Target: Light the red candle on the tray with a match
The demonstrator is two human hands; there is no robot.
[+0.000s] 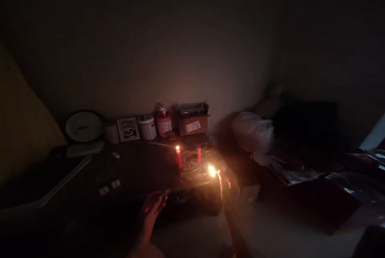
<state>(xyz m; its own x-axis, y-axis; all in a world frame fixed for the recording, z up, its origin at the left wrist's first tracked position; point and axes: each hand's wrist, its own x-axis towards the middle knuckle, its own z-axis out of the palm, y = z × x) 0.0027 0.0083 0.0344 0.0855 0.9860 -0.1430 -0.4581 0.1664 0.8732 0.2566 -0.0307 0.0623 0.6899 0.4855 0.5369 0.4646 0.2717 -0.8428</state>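
Observation:
A burning match point(213, 171) is pinched in my right hand point(225, 180), its bright flame just to the right of and below the unlit red candle point(199, 154). A second red candle point(179, 158) stands upright at the left with a small flame at its wick. Between the candles lies a round, patterned plate-like thing point(190, 165). My left hand point(155, 204) is at the table's front edge, its fingers closed round a small, dark, matchbox-like object point(164, 194). Darkness and glare hide much of both hands.
Along the wall stand an open cardboard box point(193, 125), a white tub point(147, 127), a pink-lidded tub point(164, 125), a picture frame point(128, 129) and a round white disc point(84, 126). A white plastic bag point(253, 130) lies to the right. Small pale pieces point(110, 187) rest on the dark table point(135, 170).

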